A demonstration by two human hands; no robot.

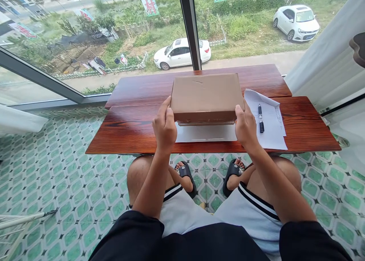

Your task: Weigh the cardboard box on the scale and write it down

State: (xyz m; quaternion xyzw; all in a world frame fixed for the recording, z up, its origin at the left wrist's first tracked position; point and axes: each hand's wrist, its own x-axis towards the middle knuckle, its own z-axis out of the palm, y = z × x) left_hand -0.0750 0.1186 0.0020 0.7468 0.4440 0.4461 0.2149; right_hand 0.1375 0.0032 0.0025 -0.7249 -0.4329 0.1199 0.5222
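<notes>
Between my two hands is a brown cardboard box [207,95], held by its left and right ends above the wooden table [125,129]. My left hand [165,128] grips the left end, thumb near the front corner. At the right end, my right hand [245,124] grips in the same way. The box's top faces up and has a small scuff near the far edge. Under it, a white sheet [205,134] lies on the table, partly hidden by the box. Something thin and clear shows just below the box's front edge, but I cannot make out what it is.
Right of the box lie white papers [269,139] with a black pen [260,118] on top. Large windows [114,36] stand behind the table, and a white curtain [316,51] hangs at the right. A white metal rack [23,220] shows at the lower left.
</notes>
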